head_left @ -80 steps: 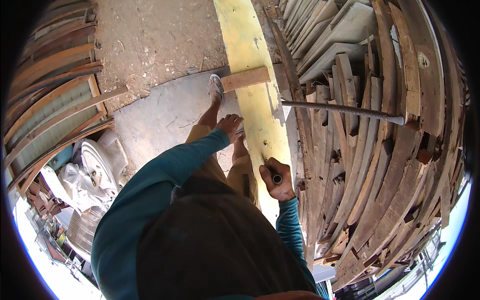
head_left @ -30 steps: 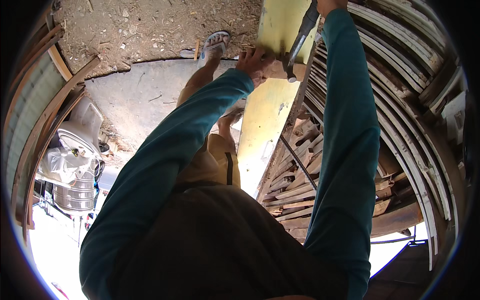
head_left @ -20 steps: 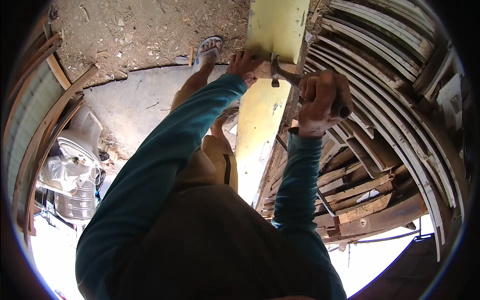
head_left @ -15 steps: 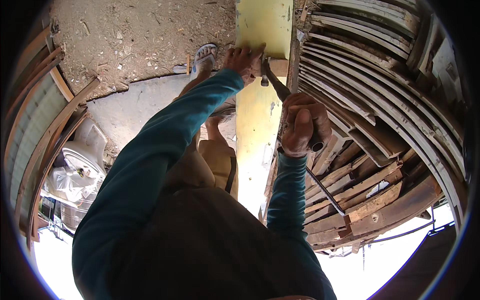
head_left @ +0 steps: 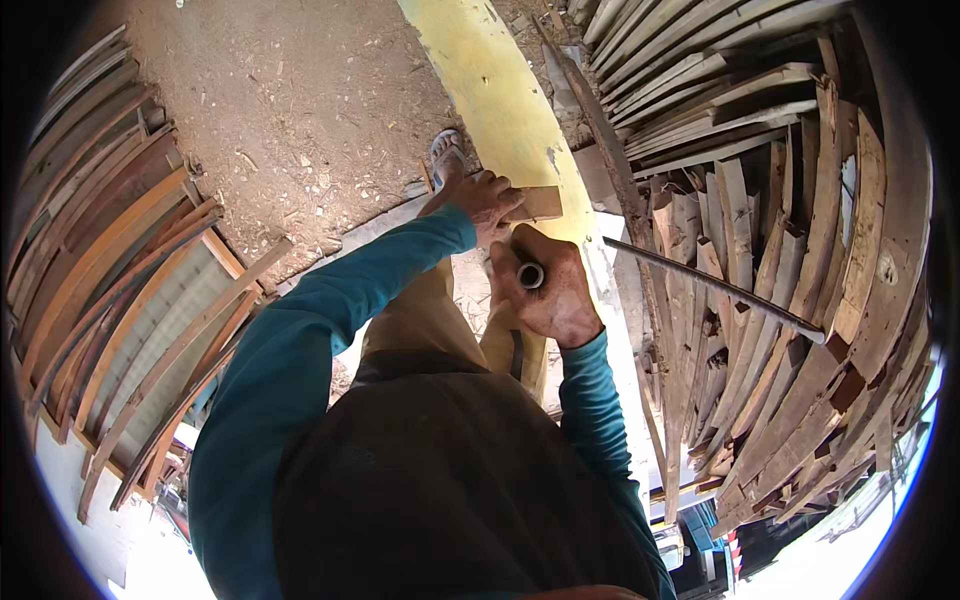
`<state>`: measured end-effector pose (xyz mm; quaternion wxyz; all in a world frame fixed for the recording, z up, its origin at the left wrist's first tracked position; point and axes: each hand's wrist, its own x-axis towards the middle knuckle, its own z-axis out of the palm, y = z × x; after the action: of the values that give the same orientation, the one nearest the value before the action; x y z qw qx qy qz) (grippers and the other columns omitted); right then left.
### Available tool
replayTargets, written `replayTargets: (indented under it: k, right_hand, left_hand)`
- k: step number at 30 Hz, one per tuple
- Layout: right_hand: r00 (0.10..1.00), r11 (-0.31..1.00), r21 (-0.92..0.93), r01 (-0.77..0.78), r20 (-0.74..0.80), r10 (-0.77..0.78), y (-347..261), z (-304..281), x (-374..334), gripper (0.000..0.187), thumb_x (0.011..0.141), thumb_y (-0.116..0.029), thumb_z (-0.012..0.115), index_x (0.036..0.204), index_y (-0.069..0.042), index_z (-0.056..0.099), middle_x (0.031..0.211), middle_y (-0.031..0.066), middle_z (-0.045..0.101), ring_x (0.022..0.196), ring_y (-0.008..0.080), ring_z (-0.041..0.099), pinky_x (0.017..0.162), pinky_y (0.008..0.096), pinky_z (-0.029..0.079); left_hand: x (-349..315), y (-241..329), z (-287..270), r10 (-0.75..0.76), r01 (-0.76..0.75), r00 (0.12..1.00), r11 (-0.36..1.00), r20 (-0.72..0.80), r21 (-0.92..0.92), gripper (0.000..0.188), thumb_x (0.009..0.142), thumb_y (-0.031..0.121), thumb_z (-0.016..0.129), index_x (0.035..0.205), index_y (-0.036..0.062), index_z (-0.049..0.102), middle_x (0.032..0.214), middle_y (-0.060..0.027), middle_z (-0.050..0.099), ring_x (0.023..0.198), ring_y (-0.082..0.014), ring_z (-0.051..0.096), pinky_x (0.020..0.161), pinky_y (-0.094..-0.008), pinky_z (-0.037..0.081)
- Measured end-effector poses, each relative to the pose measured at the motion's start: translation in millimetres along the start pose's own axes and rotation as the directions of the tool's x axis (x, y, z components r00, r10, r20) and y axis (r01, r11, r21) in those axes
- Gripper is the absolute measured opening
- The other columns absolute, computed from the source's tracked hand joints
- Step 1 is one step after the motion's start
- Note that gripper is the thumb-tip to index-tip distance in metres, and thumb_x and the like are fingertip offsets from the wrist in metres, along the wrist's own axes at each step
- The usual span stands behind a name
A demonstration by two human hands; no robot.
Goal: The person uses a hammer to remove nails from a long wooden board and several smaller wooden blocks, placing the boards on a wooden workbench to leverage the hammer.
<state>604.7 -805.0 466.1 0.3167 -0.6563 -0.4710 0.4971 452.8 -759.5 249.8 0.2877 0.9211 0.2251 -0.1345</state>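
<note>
A long board with worn yellow paint (head_left: 505,90) runs away in front of me. On it rests a small brown wooden block (head_left: 540,204), and my left hand (head_left: 484,204) is closed round the block's left end. Just nearer to me, my right hand (head_left: 552,292) makes a fist round a hammer's tubular handle. The round, hollow end of the hammer handle (head_left: 530,275) points up at me; the hammer's head is hidden beneath the fist.
A thin metal rod (head_left: 715,287) slants across the right side. Stacked timber (head_left: 750,250) fills the right, and more boards (head_left: 120,270) lean at the left. Debris litters the dirt floor (head_left: 300,110). My sandalled foot (head_left: 447,153) stands left of the yellow board.
My right hand has come in leftward beside my left hand, and the hammer's head has gone out of sight. The view has turned, so the board now slants.
</note>
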Motion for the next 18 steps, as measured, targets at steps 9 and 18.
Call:
replayTargets:
  k: [9, 18]
  right_hand:
    - [0.811, 0.847, 0.196, -0.495, -0.245, 0.531, 66, -79, -273, 0.028, 0.093, -0.01, 0.063, 0.072, 0.001, 0.049, 0.059, 0.0105, 0.044, 0.055, 0.0149, 0.036, 0.052, 0.035, 0.032]
    - [0.679, 0.818, 0.138, -0.558, -0.491, 0.546, 105, -89, -377, 0.039, 0.099, -0.018, 0.059, 0.066, -0.002, 0.046, 0.058, 0.0002, 0.041, 0.057, 0.01, 0.033, 0.052, 0.0307, 0.028]
  left_hand:
    - [-78, 237, 66, 0.231, -0.157, 0.859, 0.968, 0.457, -0.195, 0.055, 0.074, 0.038, 0.069, 0.122, 0.0138, 0.066, 0.125, -0.015, 0.057, 0.119, -0.034, 0.052, 0.097, -0.0495, 0.049]
    - [-53, 342, 37, 0.306, 0.034, 0.099, 0.95, 0.947, -0.311, 0.076, 0.087, 0.054, 0.066, 0.137, -0.0015, 0.051, 0.129, -0.019, 0.059, 0.121, -0.0301, 0.054, 0.1, -0.0405, 0.045]
